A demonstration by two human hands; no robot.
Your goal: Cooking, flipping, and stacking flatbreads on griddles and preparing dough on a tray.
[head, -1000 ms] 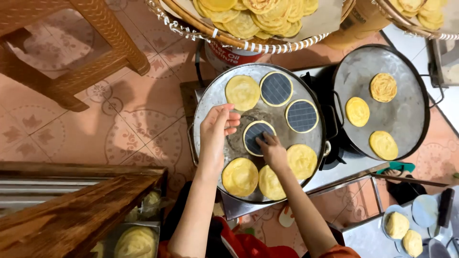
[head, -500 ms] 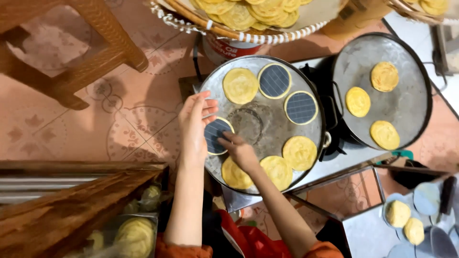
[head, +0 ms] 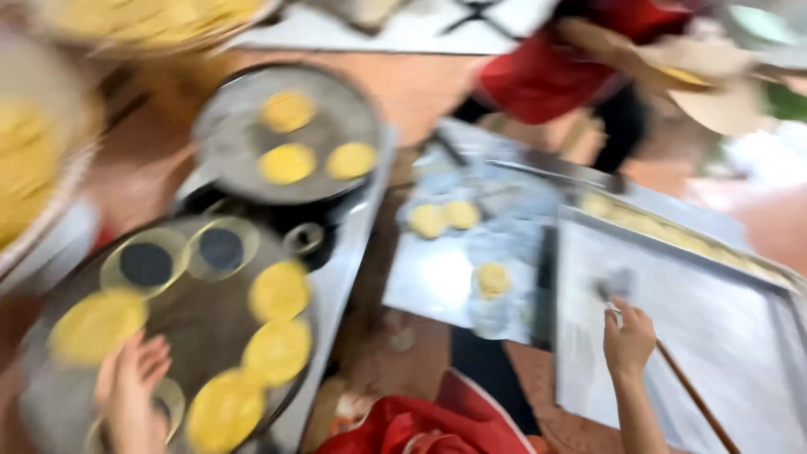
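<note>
Swinging right off the griddle (head: 181, 336), my view blurs; right hand (head: 629, 340) grips a stiff thin stick (head: 685, 391), left hand (head: 130, 395) fingers spread by soft, floppy discs (head: 277, 351).

Near griddle (head: 168, 336) at left w/ flat rounds (head: 279, 290) on it, 2nd griddle (head: 286, 134) behind, tray (head: 471, 269) centre, big sheet (head: 698, 336) right.

Head camera, looking down (blurred), close
</note>
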